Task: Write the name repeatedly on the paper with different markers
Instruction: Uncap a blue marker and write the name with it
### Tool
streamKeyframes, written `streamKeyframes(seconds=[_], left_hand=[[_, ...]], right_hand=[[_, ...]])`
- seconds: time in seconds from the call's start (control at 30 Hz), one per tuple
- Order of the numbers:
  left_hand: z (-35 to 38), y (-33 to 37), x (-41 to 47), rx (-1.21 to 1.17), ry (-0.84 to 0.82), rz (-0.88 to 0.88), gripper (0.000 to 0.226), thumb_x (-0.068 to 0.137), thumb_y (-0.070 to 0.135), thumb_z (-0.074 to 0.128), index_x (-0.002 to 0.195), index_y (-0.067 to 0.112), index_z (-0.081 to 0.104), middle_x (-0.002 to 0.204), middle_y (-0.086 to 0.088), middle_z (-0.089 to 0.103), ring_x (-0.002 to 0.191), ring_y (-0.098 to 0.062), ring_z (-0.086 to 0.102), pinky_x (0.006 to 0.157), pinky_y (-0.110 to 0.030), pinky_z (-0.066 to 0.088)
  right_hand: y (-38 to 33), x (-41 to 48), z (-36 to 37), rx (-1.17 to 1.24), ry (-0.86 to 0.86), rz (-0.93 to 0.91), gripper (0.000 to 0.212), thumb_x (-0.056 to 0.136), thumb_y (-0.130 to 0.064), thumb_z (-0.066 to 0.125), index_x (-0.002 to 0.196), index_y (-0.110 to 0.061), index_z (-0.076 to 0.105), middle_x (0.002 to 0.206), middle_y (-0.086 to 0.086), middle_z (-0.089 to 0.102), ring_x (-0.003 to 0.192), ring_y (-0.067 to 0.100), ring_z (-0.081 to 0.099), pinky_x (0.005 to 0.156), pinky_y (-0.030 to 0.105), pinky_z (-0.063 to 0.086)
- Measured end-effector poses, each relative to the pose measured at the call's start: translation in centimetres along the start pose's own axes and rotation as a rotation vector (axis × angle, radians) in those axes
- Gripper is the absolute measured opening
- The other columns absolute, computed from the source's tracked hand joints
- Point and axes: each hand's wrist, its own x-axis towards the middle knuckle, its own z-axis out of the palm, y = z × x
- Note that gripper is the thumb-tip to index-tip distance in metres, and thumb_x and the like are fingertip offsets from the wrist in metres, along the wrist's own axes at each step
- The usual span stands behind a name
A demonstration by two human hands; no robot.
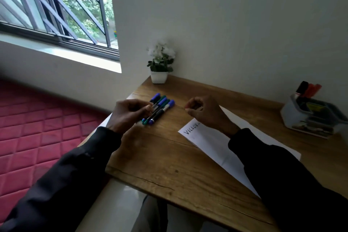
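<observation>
A wooden desk [169, 156] with dark grain cracks stands pushed into the corner of a plain white wall [235, 24]. To its left lies a red quilted mattress [33, 128]. Above that is a sliding window [56, 5] with slanted bars and green foliage outside. Pale floor [116, 203] shows below the desk's near edge.

A row of markers [161, 107] with blue and green caps lies side by side on the desk's left part, near the far edge. The left hand [130, 114] hangs over the near end of that row. Its fingers are curled, with the fingertips close to the thumb. Whether they pinch a marker or only touch the row cannot be told.

The sheet of white paper [216, 143] lies at an angle on the right half of the desk, with one line of black lettering near its far corner. The right hand [205, 114] is over that corner, fingers curled in toward the palm. Whether it holds anything cannot be told. Both arms wear dark sleeves [282, 175].

A small white pot of white flowers [160, 62] sits at the desk's back corner against the wall. A clear plastic container [308, 117] at the right edge holds more markers, black and orange-red ones standing up out of it.
</observation>
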Motion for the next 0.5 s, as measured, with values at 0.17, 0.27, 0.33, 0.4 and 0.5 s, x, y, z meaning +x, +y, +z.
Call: streamKeyframes(seconds=[0.17, 0.27, 0.33, 0.4, 0.5], left_hand=[[-0.8, -0.4, -0.6, -0.019, 0.012, 0.0, 0.024, 0.085, 0.014, 0.076, 0.104, 0.001, 0.075, 0.084, -0.01, 0.077, 0.069, -0.005, 0.067, 0.061, -0.016, 0.05], [-0.7, -0.3, -0.8, -0.017, -0.004, 0.001, 0.024, 0.085, 0.018, 0.076, 0.106, 0.006, 0.075, 0.089, -0.006, 0.078, 0.076, -0.004, 0.07, 0.065, -0.014, 0.05], [-0.6, -0.1, -0.8, -0.025, -0.01, -0.001, 0.025, 0.085, 0.018, 0.077, 0.106, 0.006, 0.075, 0.092, -0.005, 0.078, 0.083, -0.006, 0.072, 0.067, -0.011, 0.05], [-0.5, 0.1, -0.8, -0.03, -0.015, -0.003, 0.026, 0.084, 0.019, 0.077, 0.107, 0.006, 0.075, 0.094, -0.004, 0.078, 0.085, -0.005, 0.072, 0.067, -0.01, 0.05], [-0.4, 0.1, -0.7, -0.043, -0.014, -0.009, 0.027, 0.084, 0.02, 0.077, 0.107, 0.006, 0.075, 0.095, -0.004, 0.077, 0.085, -0.006, 0.072, 0.067, -0.01, 0.051]], right_hand=[[-0.6, 2.4, 2.5, -0.115, -0.092, -0.125, 0.026, 0.088, -0.003, 0.07, 0.112, -0.013, 0.073, 0.112, 0.001, 0.073, 0.102, 0.009, 0.067, 0.084, 0.017, 0.053], [-0.6, 2.9, 3.6, -0.2, -0.214, -0.25, 0.039, 0.086, 0.005, 0.063, 0.122, -0.011, 0.067, 0.124, 0.007, 0.068, 0.116, 0.017, 0.062, 0.097, 0.027, 0.049], [-0.5, 3.0, 4.1, -0.255, -0.244, -0.319, 0.037, 0.086, 0.003, 0.064, 0.12, -0.011, 0.066, 0.125, 0.009, 0.066, 0.119, 0.022, 0.059, 0.101, 0.035, 0.048], [-0.3, 3.1, 4.2, -0.289, -0.241, -0.33, 0.033, 0.087, -0.002, 0.067, 0.116, -0.017, 0.066, 0.122, 0.005, 0.065, 0.117, 0.021, 0.058, 0.097, 0.04, 0.051], [0.2, 3.3, 4.0, -0.329, -0.23, -0.316, 0.037, 0.084, -0.001, 0.072, 0.114, -0.022, 0.066, 0.118, 0.001, 0.065, 0.115, 0.018, 0.056, 0.091, 0.04, 0.053]])
